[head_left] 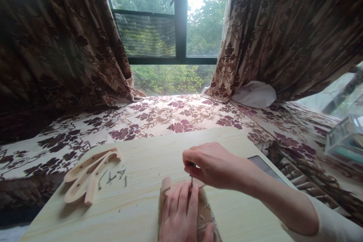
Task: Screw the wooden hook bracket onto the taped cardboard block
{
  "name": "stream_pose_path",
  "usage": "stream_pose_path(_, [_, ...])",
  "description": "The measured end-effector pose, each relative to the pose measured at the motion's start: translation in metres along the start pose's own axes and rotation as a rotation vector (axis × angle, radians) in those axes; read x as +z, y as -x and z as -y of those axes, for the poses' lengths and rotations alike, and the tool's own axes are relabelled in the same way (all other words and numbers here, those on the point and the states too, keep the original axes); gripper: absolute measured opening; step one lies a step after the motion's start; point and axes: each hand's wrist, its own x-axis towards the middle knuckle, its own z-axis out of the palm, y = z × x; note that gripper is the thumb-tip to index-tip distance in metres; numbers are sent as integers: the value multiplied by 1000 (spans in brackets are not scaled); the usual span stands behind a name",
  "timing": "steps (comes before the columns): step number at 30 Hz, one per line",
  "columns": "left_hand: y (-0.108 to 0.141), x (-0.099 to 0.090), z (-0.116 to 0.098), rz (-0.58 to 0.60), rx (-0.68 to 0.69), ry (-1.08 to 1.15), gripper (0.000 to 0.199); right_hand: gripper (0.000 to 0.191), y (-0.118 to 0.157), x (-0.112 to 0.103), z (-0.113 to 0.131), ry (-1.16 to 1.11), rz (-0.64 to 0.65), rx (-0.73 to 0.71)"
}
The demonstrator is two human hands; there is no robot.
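Note:
My right hand (205, 164) is closed around a small screwdriver, most of it hidden by the fingers; its thin shaft (192, 180) points down between the fingertips of my other hand. My left hand (181, 210) lies with fingers stretched over a brown, plastic-wrapped block (208, 211) and a pale wooden piece. One end of that wooden piece (166, 184) shows left of my fingers. At the left of the table, curved wooden pieces with holes (90, 174) rest in a group, and several screws (112, 177) are scattered beside them.
The pale wooden table (141, 159) stands against a ledge with flowered cloth (176, 115). A dark flat device (265, 168) lies partly behind my right forearm. A clear box (346, 141) sits at the far right, and a white bag (255, 94) is by the curtain.

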Motion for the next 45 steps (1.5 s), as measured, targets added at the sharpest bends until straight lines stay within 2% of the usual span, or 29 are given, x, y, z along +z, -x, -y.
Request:
stream_pose_path(6, [0, -4, -2, 32, -34, 28, 70, 17, -1, 16, -2, 82, -55, 126])
stream_pose_path(9, [-1, -5, -2, 36, -42, 23, 70, 20, 0, 14, -2, 117, -44, 158])
stream_pose_path(16, [-4, -8, -4, 16, -45, 52, 69, 15, 3, -6, 6, 108, 53, -18])
stream_pose_path(23, [-6, -12, -5, 47, -56, 58, 69, 20, 3, 8, 2, 127, 2, 78])
stream_pose_path(26, [-3, -7, -3, 40, -35, 21, 70, 21, 3, 6, 0, 135, 1, 109])
stream_pose_path(32, [1, 5, 2, -41, 12, -47, 67, 11, 3, -13, 7, 66, 71, -6])
stream_pose_path(35, [0, 3, 2, -8, 4, -38, 68, 17, 4, -7, 7, 93, 55, -20])
stream_pose_path(39, [-1, -1, 0, 33, 3, -28, 69, 21, 6, 8, 1, 106, -23, 98])
stream_pose_path(41, [-1, -3, -2, 40, -9, -22, 69, 22, 6, 9, -2, 104, -25, 118])
stream_pose_path(45, [-2, -4, -3, 37, -40, -3, 70, 18, 6, -2, 0, 76, 28, 6])
